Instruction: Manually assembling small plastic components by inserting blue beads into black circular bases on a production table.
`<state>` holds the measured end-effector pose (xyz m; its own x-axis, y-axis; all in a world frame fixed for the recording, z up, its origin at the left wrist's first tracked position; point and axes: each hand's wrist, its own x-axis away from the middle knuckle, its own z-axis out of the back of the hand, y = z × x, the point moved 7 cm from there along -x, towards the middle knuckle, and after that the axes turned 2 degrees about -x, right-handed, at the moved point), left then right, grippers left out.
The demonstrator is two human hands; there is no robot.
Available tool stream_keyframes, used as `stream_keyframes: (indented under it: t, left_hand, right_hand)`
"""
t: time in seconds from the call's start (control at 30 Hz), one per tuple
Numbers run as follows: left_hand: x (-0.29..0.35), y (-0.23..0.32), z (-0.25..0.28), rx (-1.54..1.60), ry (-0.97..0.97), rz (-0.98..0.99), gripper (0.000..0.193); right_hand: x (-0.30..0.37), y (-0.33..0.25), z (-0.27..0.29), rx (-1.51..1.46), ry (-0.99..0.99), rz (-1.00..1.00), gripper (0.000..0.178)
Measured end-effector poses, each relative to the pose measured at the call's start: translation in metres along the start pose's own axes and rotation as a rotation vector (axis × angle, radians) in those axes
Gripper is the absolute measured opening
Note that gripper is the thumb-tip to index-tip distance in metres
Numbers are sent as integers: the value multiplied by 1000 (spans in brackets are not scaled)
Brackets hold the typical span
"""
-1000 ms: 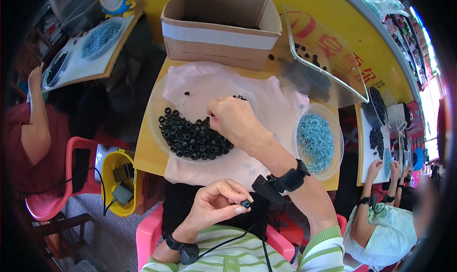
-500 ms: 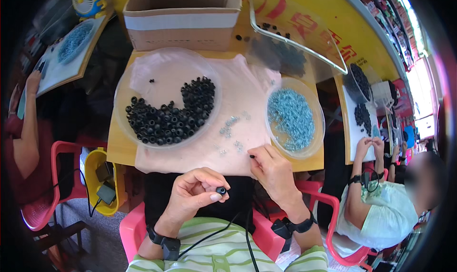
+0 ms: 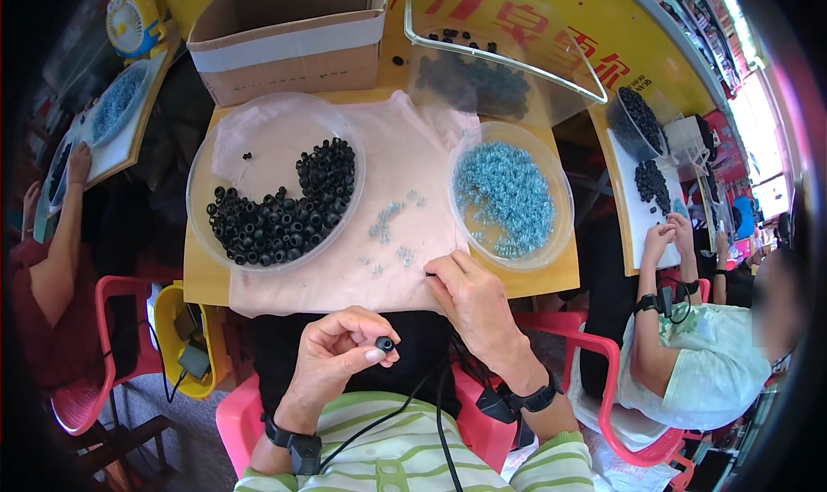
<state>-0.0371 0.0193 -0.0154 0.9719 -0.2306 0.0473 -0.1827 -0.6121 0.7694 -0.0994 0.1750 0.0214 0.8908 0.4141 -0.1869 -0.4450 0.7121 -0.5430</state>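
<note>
My left hand pinches a black hollow barrel-shaped piece between thumb and fingers, its round opening showing. Over the cloth's front right, my right hand has thumb and fingers closed on a small black piece, mostly hidden by the fingertips. Small loose shiny bits, which look like tiny coil springs, lie scattered on the pink cloth just beyond my hands. A clear round tray on the left holds many black pieces like the one in my left hand. Another clear tray on the right holds many pale blue spring-like bits.
A cardboard box stands at the back left of the table. Beside it, a clear bin holds dark pieces. A yellow bucket sits low on the left. People work at neighbouring tables on both sides; pink chairs stand close by.
The whole view has shifted slightly, so the table sits further left in it. My right hand has shifted slightly with its small black piece; my left still holds the barrel-shaped piece.
</note>
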Motion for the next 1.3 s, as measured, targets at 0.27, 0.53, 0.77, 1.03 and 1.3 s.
stream_keyframes:
  t: [0.27, 0.53, 0.77, 1.03, 1.3]
  left_hand:
    - [-12, 3, -16, 18, 47, 51, 16]
    - [-25, -1, -21, 64, 55, 82, 18]
    - [-23, -5, -23, 81, 40, 77, 19]
    - [-19, -16, -24, 277, 9, 239, 18]
    - [-18, -27, -33, 529, -65, 350, 15]
  right_hand:
    - [11, 9, 9, -861, -87, -427, 10]
    - [15, -7, 26, -1172, -3, -267, 14]
    - [12, -19, 33, -992, 8, -176, 12]
    - [11, -29, 42, -773, 22, -20, 16]
    - [16, -41, 45, -571, 100, 72, 30]
